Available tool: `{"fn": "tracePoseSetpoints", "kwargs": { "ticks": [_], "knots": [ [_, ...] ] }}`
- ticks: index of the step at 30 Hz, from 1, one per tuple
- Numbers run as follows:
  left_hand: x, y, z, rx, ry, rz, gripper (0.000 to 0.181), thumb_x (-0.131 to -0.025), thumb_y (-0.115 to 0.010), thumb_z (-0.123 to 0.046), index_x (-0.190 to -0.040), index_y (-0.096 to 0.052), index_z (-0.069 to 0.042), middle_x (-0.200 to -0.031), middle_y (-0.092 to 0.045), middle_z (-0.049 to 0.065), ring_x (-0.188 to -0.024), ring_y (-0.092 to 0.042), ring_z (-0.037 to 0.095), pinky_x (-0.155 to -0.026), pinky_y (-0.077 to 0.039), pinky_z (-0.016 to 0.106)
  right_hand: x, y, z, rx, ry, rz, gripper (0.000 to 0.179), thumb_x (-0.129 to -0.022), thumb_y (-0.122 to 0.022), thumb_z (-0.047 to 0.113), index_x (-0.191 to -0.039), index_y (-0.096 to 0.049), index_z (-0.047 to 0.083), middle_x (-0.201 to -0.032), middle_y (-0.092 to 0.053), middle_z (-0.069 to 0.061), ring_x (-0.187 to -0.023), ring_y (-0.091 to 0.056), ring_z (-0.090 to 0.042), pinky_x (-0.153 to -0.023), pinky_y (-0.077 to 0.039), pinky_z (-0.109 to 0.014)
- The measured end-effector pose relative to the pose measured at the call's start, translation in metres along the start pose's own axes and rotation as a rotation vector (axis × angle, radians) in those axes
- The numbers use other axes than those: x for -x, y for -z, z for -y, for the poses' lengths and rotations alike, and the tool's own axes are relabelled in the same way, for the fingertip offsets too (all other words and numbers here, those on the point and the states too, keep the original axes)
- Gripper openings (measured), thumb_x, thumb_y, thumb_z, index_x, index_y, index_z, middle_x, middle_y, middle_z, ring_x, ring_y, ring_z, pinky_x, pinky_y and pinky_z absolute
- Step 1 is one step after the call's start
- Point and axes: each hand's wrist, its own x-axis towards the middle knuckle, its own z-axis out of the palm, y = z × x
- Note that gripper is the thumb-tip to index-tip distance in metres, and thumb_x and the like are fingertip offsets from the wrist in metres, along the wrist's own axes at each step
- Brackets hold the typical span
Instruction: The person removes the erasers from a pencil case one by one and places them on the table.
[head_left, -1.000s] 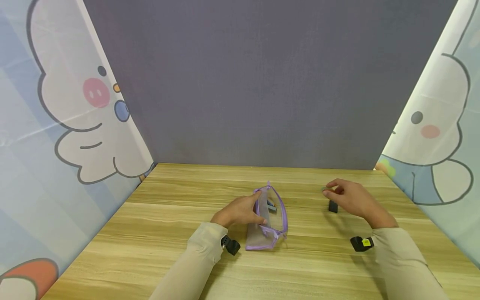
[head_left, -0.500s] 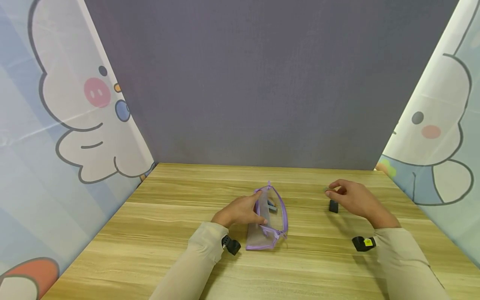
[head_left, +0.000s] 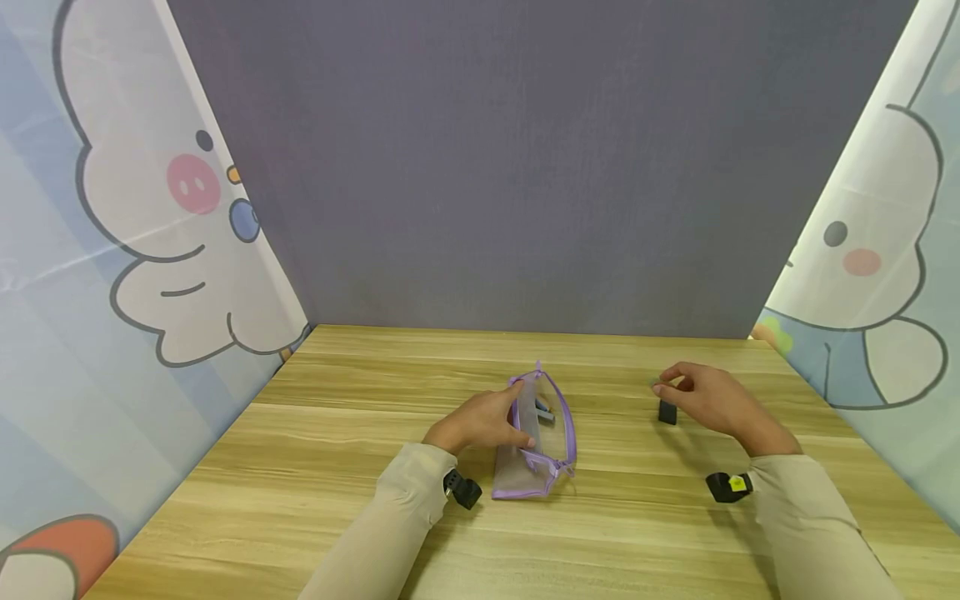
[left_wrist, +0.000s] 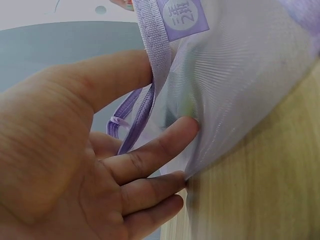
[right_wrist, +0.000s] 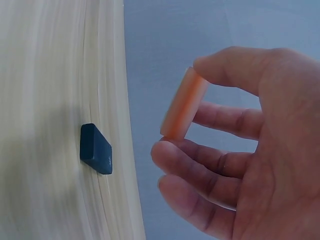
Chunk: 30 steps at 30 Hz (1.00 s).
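My left hand (head_left: pixel 483 421) holds the near side of a purple-trimmed mesh zip pouch (head_left: pixel 572 437), its mouth spread apart. In the left wrist view, the thumb and fingers lie about the pouch's zipper band (left_wrist: pixel 156 47) and mesh wall. Small grey and blue items (head_left: pixel 545 414) lie inside; their kind is unclear. Over to the right, my right hand (head_left: pixel 708 400) pinches a small orange, eraser-like block (right_wrist: pixel 184 105) by its ends between thumb and fingers, above the table. Just below that hand is a small black block (head_left: pixel 667 412), also eraser-like, seen dark blue in the right wrist view.
Everything rests on a light wood-grain table (head_left: pixel 375 367). A grey panel (head_left: pixel 525 167) rises along its back edge. Cartoon-printed curtains (head_left: pixel 135 275) hang at both sides. A black wrist camera (head_left: pixel 461 489) sits on each forearm.
My right hand has shifted very slightly to the right with the small block still pinched. The left hand and the pouch stay where they were.
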Motion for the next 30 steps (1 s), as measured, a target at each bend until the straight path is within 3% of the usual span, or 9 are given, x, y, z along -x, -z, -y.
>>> {"fn": "tracePoseSetpoints", "kwargs": {
  "ticks": [7, 22, 30],
  "knots": [
    [0.000, 0.000, 0.000, -0.002, 0.001, -0.004, 0.106, -0.079, -0.084, -0.041, -0.160, -0.024, -0.007, -0.145, -0.053, 0.013, -0.125, -0.054, 0.022, -0.107, -0.041, 0.038, 0.003, 0.002, -0.001, 0.011, -0.010, 0.043, 0.041, -0.101, -0.060, 0.038, -0.119, -0.067, 0.002, -0.102, -0.069, -0.015, -0.089, -0.065, -0.030, -0.072, -0.053, -0.048],
    [0.001, 0.001, 0.000, 0.006, 0.009, -0.001, 0.106, -0.079, -0.084, -0.041, -0.160, -0.024, -0.009, -0.135, -0.061, 0.011, -0.110, -0.058, 0.015, -0.105, -0.043, 0.038, 0.007, 0.006, -0.014, 0.016, -0.019, 0.111, 0.042, -0.100, -0.062, 0.037, -0.116, -0.067, -0.001, -0.110, -0.067, -0.022, -0.097, -0.064, -0.038, -0.074, -0.053, -0.049],
    [0.002, 0.001, 0.000, 0.015, 0.004, 0.003, 0.106, -0.080, -0.084, -0.042, -0.160, -0.024, -0.010, -0.138, -0.059, 0.011, -0.111, -0.058, 0.015, -0.105, -0.043, 0.037, 0.010, 0.009, -0.020, -0.013, -0.064, 0.176, 0.043, -0.101, -0.060, 0.035, -0.119, -0.064, -0.003, -0.108, -0.068, -0.017, -0.088, -0.066, -0.026, -0.071, -0.053, -0.044]
  ]
}}
